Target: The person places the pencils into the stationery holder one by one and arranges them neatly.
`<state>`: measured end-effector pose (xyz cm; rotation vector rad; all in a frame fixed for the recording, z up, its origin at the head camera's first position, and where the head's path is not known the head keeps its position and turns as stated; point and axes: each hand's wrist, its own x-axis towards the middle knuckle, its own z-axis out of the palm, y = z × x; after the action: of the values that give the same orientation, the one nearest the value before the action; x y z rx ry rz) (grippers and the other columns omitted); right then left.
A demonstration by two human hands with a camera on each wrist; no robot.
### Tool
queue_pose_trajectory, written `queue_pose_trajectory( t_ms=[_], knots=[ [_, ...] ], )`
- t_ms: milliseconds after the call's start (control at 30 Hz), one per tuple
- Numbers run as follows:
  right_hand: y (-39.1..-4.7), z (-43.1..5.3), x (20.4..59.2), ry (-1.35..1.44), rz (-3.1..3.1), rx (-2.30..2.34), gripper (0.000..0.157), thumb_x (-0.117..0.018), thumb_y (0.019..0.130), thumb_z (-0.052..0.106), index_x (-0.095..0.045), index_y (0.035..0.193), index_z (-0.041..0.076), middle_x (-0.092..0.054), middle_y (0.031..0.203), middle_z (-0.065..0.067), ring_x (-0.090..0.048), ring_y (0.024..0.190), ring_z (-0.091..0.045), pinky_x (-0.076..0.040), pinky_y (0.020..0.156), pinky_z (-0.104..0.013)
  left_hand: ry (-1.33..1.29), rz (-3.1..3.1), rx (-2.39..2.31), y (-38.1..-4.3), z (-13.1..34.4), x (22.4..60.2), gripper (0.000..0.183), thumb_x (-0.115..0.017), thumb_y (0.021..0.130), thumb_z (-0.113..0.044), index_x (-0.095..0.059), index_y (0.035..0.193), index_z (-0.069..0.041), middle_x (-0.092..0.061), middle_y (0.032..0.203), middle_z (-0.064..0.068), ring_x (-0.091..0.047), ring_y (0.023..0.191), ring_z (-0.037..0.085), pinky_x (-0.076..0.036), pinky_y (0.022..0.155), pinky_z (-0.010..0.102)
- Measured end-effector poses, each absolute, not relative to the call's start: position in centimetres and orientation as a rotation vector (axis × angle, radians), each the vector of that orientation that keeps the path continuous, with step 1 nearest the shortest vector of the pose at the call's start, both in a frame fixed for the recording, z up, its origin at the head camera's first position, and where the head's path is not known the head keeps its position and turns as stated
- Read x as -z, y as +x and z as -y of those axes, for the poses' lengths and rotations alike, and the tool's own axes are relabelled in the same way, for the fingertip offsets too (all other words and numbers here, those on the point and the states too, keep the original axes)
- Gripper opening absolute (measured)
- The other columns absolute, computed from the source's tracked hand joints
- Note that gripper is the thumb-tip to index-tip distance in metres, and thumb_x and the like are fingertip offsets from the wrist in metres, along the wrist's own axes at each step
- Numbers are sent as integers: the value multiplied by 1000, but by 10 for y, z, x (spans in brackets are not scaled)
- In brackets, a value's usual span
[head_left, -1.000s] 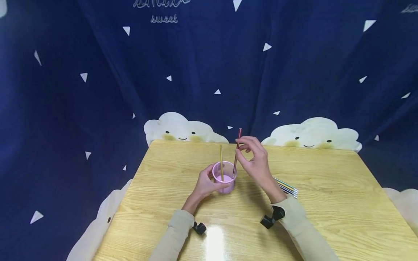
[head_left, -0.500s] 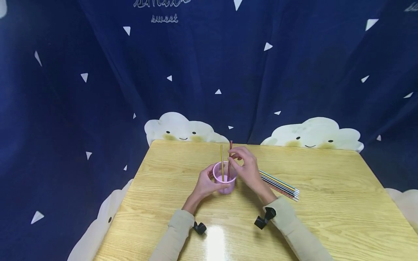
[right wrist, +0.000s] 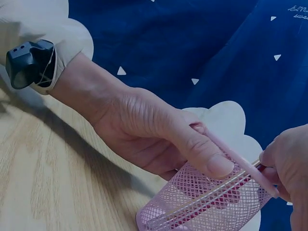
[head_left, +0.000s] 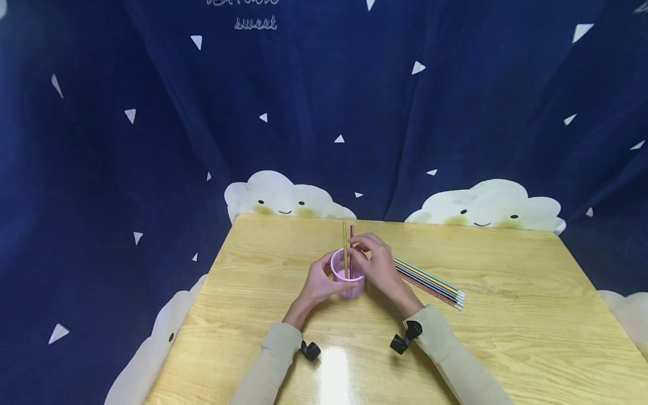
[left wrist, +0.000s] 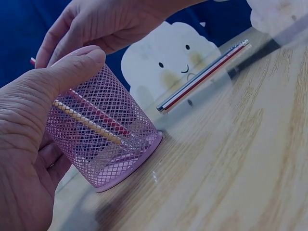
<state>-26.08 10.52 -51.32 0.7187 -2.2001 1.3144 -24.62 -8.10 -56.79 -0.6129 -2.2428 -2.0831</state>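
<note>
One pink mesh pencil cup [left wrist: 86, 159]; one yellow pencil [head_left: 345, 241]; one red pencil [head_left: 351, 231]; several loose pencils [head_left: 430, 283], too closely packed to count; two hands [head_left: 320, 281] [head_left: 379, 268]; two wrist cameras [head_left: 311, 351] [head_left: 399, 343]; one wooden table [head_left: 273, 253].

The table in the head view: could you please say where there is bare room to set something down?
The table is bare from the loose pencils to its right edge, left of the left hand and left sleeve, and between that and the right sleeve. It is crowded around the pink cup, right hand and pencils.
</note>
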Motion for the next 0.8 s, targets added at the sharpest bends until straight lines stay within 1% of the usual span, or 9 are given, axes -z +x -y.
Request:
queue_pose_trajectory(
  t_ms=[100, 133, 267, 333, 367, 533, 600, 700, 800],
  knots=[
    [-263, -106, 514, 705, 2229, -1282, 21, -80, 88, -2, -76, 108, 2, -74, 102, -10, -71, 85, -24, -62, 74, -44, -629, 2235, 2084, -247, 82, 568, 81, -93, 69, 4, -59, 142, 1, -67, 133, 22, -64, 122, 41, -50, 110, 54],
    [-263, -106, 515, 700, 2236, -1269, 21, -80, 89, -1, -76, 108, 2, -74, 101, -9, -70, 84, -23, -61, 72, -41, -638, 2239, 2085, -247, 82, 568, 81, -93, 69, 4, -58, 142, 2, -67, 134, 24, -63, 123, 42, -50, 110, 55],
    [-266, -106, 516, 662, 2272, -1227, 19, -82, 88, 2, -78, 107, 5, -76, 99, -10, -64, 81, -26, -53, 68, -42, -678, 2261, 2095, -246, 84, 562, 83, -92, 70, 5, -54, 144, 8, -63, 137, 30, -60, 126, 47, -47, 113, 58],
    [-268, -107, 516, 643, 2290, -1215, 19, -82, 88, 3, -78, 106, 6, -77, 100, -9, -62, 81, -29, -51, 68, -43, -673, 2277, 2082, -247, 84, 563, 83, -91, 70, 5, -53, 144, 9, -62, 137, 30, -60, 126, 47, -47, 113, 58],
    [-268, -107, 517, 637, 2299, -1212, 18, -82, 88, 4, -79, 106, 6, -77, 100, -10, -62, 81, -31, -51, 69, -45, -673, 2271, 2083, -247, 84, 563, 83, -92, 70, 4, -54, 144, 7, -63, 138, 29, -60, 127, 46, -47, 113, 57],
    [-268, -108, 516, 619, 2346, -1199, 19, -80, 90, 5, -79, 108, 8, -78, 99, -8, -61, 81, -29, -47, 68, -35, -629, 2255, 2084, -248, 83, 568, 83, -94, 69, 1, -58, 144, 0, -66, 137, 20, -62, 126, 40, -49, 112, 52],
    [-266, -108, 516, 615, 2361, -1198, 19, -80, 90, 4, -80, 109, 8, -78, 98, -8, -60, 81, -26, -46, 67, -32, -616, 2258, 2084, -247, 83, 569, 83, -95, 69, -1, -59, 143, -2, -67, 135, 18, -64, 124, 37, -50, 111, 52],
    [-263, -109, 516, 616, 2363, -1210, 21, -78, 90, 3, -80, 110, 9, -76, 93, -7, -59, 80, -24, -45, 64, -32, -606, 2268, 2069, -246, 83, 569, 82, -96, 69, -5, -60, 143, -6, -68, 135, 14, -65, 122, 34, -52, 109, 52],
    [-260, -111, 517, 626, 2348, -1233, 22, -77, 91, 3, -80, 112, 9, -74, 90, -4, -58, 79, -21, -46, 63, -33, -605, 2271, 2057, -245, 83, 569, 83, -97, 68, -5, -61, 143, -7, -69, 134, 13, -65, 121, 33, -52, 109, 51]
  ],
)
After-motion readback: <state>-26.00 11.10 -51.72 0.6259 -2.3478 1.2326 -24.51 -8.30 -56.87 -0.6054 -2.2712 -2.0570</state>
